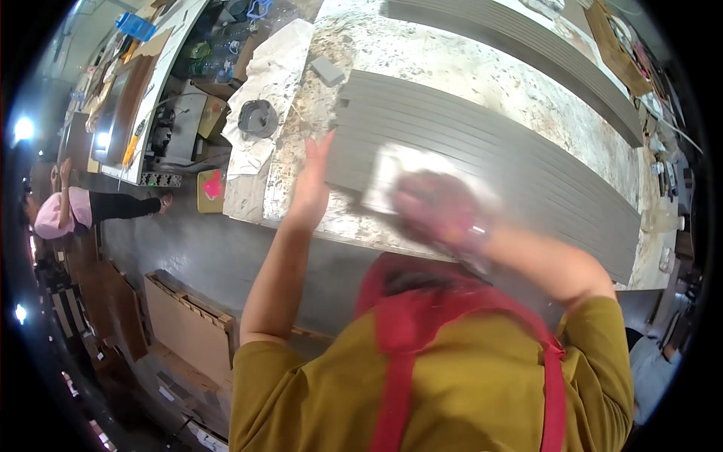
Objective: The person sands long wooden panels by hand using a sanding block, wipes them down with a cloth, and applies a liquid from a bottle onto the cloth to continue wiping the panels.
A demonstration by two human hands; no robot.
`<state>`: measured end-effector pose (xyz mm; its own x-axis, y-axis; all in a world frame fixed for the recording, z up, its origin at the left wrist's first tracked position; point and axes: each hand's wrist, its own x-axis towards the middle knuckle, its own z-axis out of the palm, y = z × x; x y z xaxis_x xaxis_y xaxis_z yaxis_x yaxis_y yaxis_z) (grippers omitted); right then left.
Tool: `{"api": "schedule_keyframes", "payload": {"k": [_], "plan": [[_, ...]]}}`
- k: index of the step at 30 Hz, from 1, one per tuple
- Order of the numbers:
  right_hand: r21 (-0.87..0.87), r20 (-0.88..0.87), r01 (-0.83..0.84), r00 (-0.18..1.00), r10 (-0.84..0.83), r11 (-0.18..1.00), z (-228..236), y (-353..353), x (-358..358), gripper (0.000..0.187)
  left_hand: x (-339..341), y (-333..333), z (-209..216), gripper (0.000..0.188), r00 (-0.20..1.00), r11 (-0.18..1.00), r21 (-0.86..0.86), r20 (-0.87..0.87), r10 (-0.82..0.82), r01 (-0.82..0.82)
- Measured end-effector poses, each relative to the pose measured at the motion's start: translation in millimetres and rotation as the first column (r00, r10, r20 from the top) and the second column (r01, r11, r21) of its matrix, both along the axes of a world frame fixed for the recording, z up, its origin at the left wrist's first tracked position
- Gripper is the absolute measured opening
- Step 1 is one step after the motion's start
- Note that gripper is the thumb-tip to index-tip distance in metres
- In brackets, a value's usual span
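Note:
A long grey panel with lengthwise grooves point(557, 197) lies flat along the near side of a paint-spattered white table point(361, 34). Against its left end stands my left hand point(311, 184), fingers stretched upward and holding nothing. My right hand point(435, 207), smeared by motion, presses a white cloth point(388, 167) onto the panel's left half near its front edge. The right hand looks dark reddish, perhaps gloved; its fingers cannot be made out separately.
Beyond lies another grooved grey panel point(520, 47). A small grey block point(327, 71) and a dark round dish point(257, 119) sit at the left. Cardboard packages point(188, 320) lean below left. One person point(64, 211) stands far left, another point(654, 373) at the lower right.

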<state>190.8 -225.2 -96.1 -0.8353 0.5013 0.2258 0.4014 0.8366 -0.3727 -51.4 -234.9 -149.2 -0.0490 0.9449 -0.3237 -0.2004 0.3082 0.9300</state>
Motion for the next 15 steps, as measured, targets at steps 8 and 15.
{"api": "schedule_keyframes", "payload": {"k": [8,15], "plan": [[-0.351,-0.085,0.057,0.992,-0.093,0.935,34.4,30.0,-26.4,0.021,-21.7,20.5,1.0,0.077,0.993,0.992,0.118,0.119,0.022,-0.037],[0.016,0.277,0.446,0.858,-0.433,0.895,18.3,-3.8,121.1,0.024,0.1,38.1,0.2,0.066,0.943,0.961,0.108,-0.250,-0.220,0.253]]}}
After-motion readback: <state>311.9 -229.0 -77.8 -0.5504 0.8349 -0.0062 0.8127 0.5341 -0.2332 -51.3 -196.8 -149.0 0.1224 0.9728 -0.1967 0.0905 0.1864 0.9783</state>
